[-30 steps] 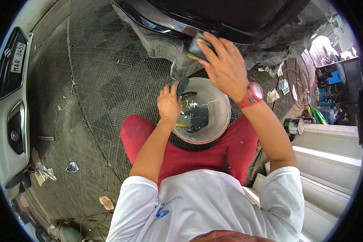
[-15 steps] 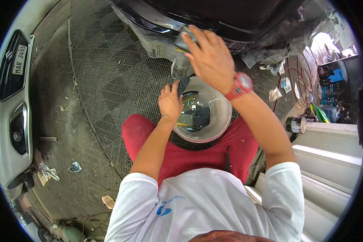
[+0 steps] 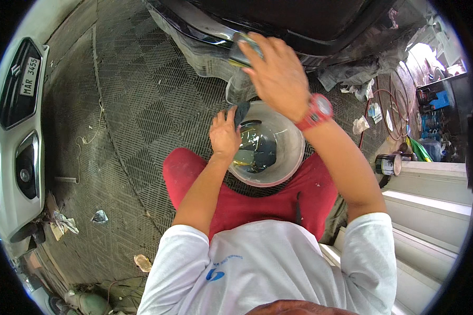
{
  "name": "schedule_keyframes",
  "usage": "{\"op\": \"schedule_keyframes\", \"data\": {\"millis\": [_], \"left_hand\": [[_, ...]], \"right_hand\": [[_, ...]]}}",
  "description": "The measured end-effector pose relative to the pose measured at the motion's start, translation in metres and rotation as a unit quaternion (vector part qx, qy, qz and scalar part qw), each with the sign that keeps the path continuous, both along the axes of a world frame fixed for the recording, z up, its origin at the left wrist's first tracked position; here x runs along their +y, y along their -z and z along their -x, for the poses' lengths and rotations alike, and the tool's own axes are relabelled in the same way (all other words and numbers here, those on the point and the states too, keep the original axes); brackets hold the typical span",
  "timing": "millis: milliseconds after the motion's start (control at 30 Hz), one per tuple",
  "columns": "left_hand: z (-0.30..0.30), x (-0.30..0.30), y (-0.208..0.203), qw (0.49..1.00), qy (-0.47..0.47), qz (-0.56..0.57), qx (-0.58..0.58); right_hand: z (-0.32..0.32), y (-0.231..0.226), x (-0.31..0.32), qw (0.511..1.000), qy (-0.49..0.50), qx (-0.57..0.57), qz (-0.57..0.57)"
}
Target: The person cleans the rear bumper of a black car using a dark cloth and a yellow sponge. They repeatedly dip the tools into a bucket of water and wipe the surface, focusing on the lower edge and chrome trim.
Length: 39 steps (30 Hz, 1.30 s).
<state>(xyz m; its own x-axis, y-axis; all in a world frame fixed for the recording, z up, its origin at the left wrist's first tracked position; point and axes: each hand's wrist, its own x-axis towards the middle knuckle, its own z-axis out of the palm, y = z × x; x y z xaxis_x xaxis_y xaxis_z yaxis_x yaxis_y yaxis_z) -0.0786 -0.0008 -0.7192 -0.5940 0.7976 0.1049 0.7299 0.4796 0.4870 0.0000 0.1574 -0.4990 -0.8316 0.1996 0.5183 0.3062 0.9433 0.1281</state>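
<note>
My right hand (image 3: 281,79), with a red watch on the wrist, grips a dark block with a yellowish edge (image 3: 239,56), which looks like a sanding block. It is held against the lower edge of a glossy black car panel (image 3: 207,23). Between my knees stands a pale round bucket (image 3: 290,160) of dark liquid, with shiny reflections on it. At the bucket's far left rim, my left hand (image 3: 224,135) has its fingers closed on a dark grey piece (image 3: 241,112), perhaps a cloth or sponge. Its far side of the grip is partly hidden.
Clear plastic sheeting (image 3: 210,63) hangs below the black panel. A white car (image 3: 16,142) stands at the left. To the right are a paint can (image 3: 388,164), a reddish hose (image 3: 386,94), crumpled paper (image 3: 360,125) and pale ridged panels (image 3: 425,210). Patterned matting (image 3: 136,105) covers the floor.
The whole view has shifted slightly to the right. My right hand with the block stays at the panel edge, and my left hand keeps its hold by the bucket rim.
</note>
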Motion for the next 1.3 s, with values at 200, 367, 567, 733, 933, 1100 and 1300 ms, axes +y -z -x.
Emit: {"op": "schedule_keyframes", "data": {"millis": [200, 367, 567, 733, 933, 1100, 1300], "left_hand": [[-0.001, 0.007, -0.001, 1.0, 0.009, -0.01, 0.002], [-0.001, -0.001, 0.002, 1.0, 0.004, -0.006, 0.013], [-0.001, 0.007, 0.002, 1.0, 0.012, -0.017, 0.016], [0.0, -0.001, -0.001, 1.0, 0.002, 0.003, 0.008], [-0.003, 0.008, -0.003, 1.0, 0.008, -0.018, 0.006], [-0.001, -0.001, 0.002, 0.999, 0.006, -0.037, 0.006], [-0.002, 0.007, -0.004, 1.0, 0.015, -0.004, -0.003]], "right_hand": [[0.01, 0.003, -0.002, 0.999, 0.026, 0.022, -0.023], [-0.002, 0.004, 0.004, 1.0, 0.006, 0.023, 0.01], [0.013, 0.006, -0.006, 0.999, 0.033, 0.028, -0.012], [-0.009, 0.001, -0.004, 1.0, 0.005, 0.023, 0.008], [0.026, 0.004, -0.004, 1.0, 0.029, 0.006, -0.001], [-0.011, 0.007, -0.002, 1.0, 0.004, 0.013, 0.008], [0.027, 0.009, -0.004, 0.999, 0.037, 0.015, 0.012]]}}
